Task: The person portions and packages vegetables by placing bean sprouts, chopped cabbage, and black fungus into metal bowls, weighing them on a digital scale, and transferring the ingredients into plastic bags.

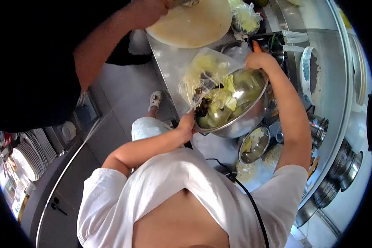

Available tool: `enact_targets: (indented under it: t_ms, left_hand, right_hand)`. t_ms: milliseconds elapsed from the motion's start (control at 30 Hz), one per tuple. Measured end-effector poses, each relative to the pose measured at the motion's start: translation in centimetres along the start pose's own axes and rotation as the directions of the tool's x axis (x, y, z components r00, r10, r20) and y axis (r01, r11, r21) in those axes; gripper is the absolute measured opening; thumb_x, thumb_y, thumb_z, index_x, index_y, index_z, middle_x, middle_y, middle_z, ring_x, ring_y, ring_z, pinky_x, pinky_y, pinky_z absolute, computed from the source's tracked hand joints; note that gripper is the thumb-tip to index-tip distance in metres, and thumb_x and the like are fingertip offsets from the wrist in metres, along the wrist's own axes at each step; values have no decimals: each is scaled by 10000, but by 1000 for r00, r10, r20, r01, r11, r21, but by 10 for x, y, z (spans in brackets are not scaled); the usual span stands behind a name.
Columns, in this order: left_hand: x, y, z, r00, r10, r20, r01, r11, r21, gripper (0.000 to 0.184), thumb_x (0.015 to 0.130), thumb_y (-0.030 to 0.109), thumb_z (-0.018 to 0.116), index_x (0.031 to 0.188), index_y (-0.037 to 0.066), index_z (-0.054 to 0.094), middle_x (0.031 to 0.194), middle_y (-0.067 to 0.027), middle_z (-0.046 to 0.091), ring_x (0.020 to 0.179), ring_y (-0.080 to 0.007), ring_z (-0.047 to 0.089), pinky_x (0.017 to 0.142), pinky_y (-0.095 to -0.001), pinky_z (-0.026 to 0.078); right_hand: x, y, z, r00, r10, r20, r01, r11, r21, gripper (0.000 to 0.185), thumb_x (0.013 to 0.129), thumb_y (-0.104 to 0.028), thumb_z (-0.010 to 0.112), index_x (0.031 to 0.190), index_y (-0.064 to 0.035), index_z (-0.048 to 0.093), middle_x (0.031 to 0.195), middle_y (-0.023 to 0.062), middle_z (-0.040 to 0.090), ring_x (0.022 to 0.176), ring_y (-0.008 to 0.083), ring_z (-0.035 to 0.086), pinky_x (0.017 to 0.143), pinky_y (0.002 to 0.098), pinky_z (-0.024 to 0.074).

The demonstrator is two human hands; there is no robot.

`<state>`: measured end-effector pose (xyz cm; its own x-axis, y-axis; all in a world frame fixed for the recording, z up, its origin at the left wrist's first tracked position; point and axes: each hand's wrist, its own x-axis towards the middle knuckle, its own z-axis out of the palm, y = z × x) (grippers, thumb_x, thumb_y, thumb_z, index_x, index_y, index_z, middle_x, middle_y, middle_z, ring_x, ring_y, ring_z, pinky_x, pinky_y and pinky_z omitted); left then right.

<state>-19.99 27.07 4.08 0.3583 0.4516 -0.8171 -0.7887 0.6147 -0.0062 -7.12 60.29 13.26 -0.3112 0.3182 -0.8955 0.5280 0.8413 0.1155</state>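
Observation:
My right hand (260, 62) grips the far rim of a large steel mixing bowl (239, 124), tilted toward the left. In it lie cabbage leaves (231, 97), dark wood ear mushrooms (202, 106) and pale thin strands. A clear plastic bag (225, 62) spreads at the bowl's lower lip, with pale vegetables showing in it. My left hand (187, 124) is closed on the bag's edge beside the bowl's near rim. Its fingertips are partly hidden, and whether it also touches the rim I cannot tell.
A round cutting board (190, 25) lies on the steel counter at the top, where another person's hand (149, 12) holds a tool. A smaller steel bowl (254, 144) with leaf scraps sits below the large one. Bagged cabbage (246, 18) stands at the back. Plates (27, 159) are stacked at left.

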Motion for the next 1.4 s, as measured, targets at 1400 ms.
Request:
enact_targets:
  t_ms: [1400]
  left_hand:
    - [-29, 19, -1, 995, 98, -6, -94, 974, 206, 451, 949, 419, 257, 966, 73, 545, 771, -31, 567, 660, -136, 514, 591, -282, 409]
  right_hand:
    - [-78, -47, -63, 979, 200, 49, -204, 974, 95, 428, 617, -170, 678, 1034, -92, 624, 938, 128, 644, 863, 254, 613, 766, 359, 471]
